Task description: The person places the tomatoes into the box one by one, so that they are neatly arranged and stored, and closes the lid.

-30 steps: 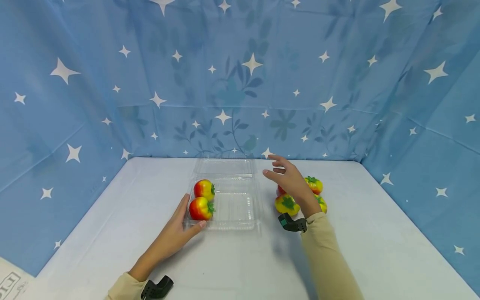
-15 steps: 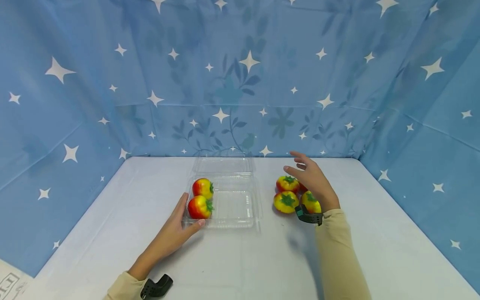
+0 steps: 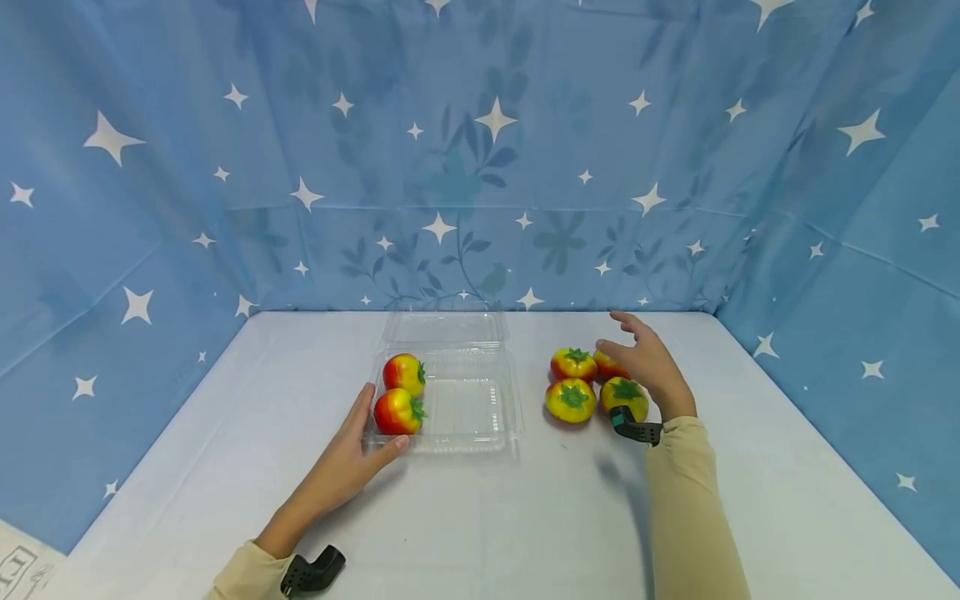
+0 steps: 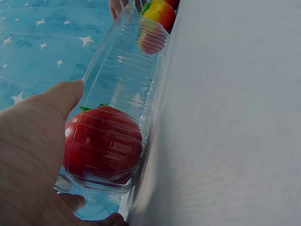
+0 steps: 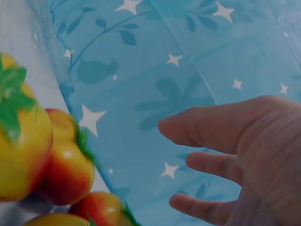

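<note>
The clear plastic clamshell box [image 3: 461,408] lies with its lid [image 3: 444,327] folded back. Two red-and-yellow fruits with green leafy tops, looking like tomatoes or persimmons, sit along its left side, a rear fruit [image 3: 403,373] and a front fruit [image 3: 397,412]. My left hand [image 3: 347,462] rests at the front left corner, fingers along the left side and thumb against the front wall. Over a cluster of several similar fruits [image 3: 571,401] on the right hovers my right hand [image 3: 648,367], fingers spread and holding nothing. The right wrist view shows its fingers apart from the fruits [image 5: 66,174].
A white-covered table [image 3: 480,517] bears everything. Behind it and at both sides hangs a blue curtain [image 3: 450,167] with white stars. Printed white material [image 3: 26,558] shows at the lower left corner. A black band [image 3: 633,427] sits on my right wrist.
My right hand has moved rightward and slightly lower, from beside the box to over the right side of the fruit cluster, uncovering more fruits. My left hand stays at the box corner.
</note>
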